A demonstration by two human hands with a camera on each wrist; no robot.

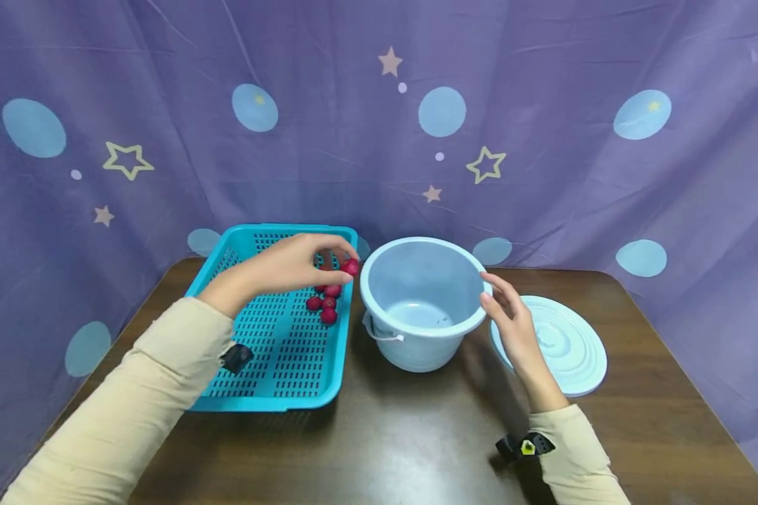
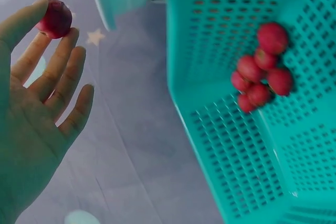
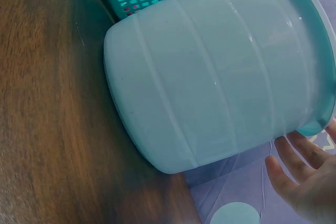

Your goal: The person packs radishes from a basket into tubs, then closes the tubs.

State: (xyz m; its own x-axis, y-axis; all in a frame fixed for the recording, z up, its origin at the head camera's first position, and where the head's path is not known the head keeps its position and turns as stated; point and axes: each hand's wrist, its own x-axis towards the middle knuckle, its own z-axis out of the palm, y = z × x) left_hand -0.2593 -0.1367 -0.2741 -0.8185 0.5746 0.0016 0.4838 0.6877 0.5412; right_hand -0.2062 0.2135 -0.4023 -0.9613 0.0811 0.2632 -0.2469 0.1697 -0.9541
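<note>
My left hand (image 1: 300, 263) pinches one small round red fruit (image 1: 349, 266) between thumb and fingertips, over the right side of a turquoise plastic basket (image 1: 342, 351). In the left wrist view the other fingers are spread, and the pinched fruit is dark and glossy. Several more red fruits (image 2: 251, 72) lie clustered in the basket. To the right of the basket stands an upright pale blue bucket (image 1: 420, 351), with no fruit visible inside. My right hand (image 1: 512, 319) rests lightly at the bucket's right rim, fingers spread; the right wrist view shows fingertips along the outer wall just below the rim.
A pale blue round lid (image 1: 571, 347) lies on the wooden table (image 1: 410, 449), partly behind my right hand. The bucket's thin handle (image 1: 382, 335) hangs on its left side. A purple curtain (image 1: 366, 126) with stars and dots hangs right behind the table.
</note>
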